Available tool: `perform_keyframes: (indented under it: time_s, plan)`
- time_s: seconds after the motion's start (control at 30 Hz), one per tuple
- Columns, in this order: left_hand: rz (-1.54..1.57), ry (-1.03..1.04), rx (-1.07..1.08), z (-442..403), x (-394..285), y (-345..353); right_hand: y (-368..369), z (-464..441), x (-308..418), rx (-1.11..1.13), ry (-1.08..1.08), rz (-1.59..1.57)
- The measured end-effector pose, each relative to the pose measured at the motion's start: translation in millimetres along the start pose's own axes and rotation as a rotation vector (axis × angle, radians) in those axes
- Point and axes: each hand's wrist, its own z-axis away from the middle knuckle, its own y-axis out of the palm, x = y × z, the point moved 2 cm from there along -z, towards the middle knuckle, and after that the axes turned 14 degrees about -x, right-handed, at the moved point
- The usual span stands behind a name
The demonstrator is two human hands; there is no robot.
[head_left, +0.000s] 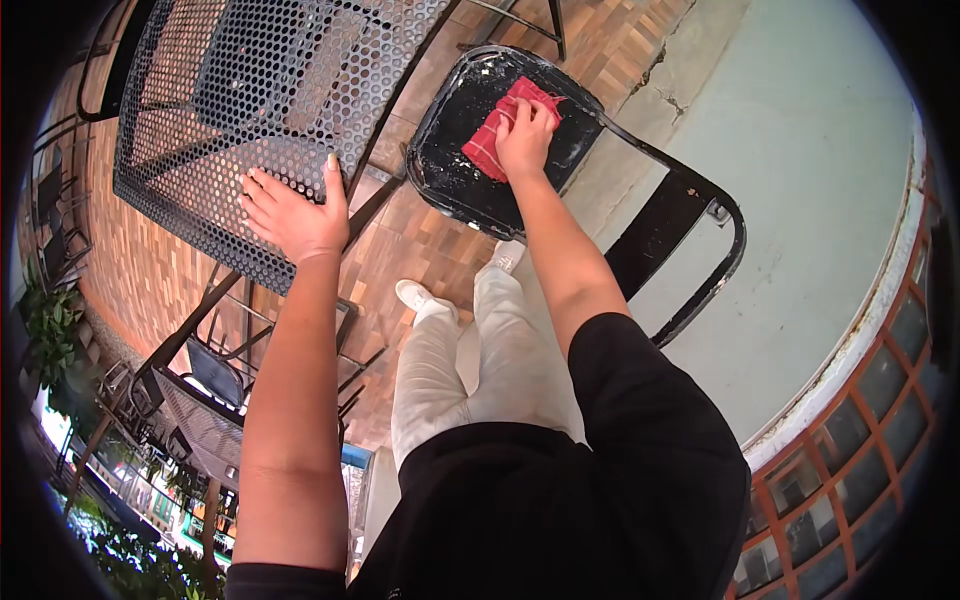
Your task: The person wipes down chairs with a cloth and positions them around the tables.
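My right hand (524, 140) presses a red checked cloth (486, 150) onto the black seat of a metal chair (455, 120). Its fingers are bent over the folded cloth. The seat's black paint is chipped and speckled with pale marks, mostly along the rim. Over on the left, my left hand (297, 214) lies flat on a black perforated metal table (265, 130), thumb out and fingers spread, with nothing in it.
The chair's backrest (665, 225) leans toward a pale green wall (800, 200) on the right. Wood-patterned tiles (375, 290) cover the floor around my feet. More chairs (215, 370) and another mesh table (205, 425) stand at the lower left, near green plants (50, 320).
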Motion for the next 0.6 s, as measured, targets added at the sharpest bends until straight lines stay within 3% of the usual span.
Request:
perform_keyframes:
  time_s: [0.27,0.3,0.4,0.6]
  plan:
    - [0.034,0.004,0.002,-1,0,-3,33,6,-5,0.217,-0.176,0.408]
    - [0.040,0.006,0.019,-1,1,-2,38,3,0,0.216,-0.169,0.398]
    - [0.048,0.016,0.019,-2,2,0,55,-3,15,-0.059,-0.063,0.061]
    - [0.042,0.036,0.047,2,3,0,37,44,-4,0.098,-0.022,0.199]
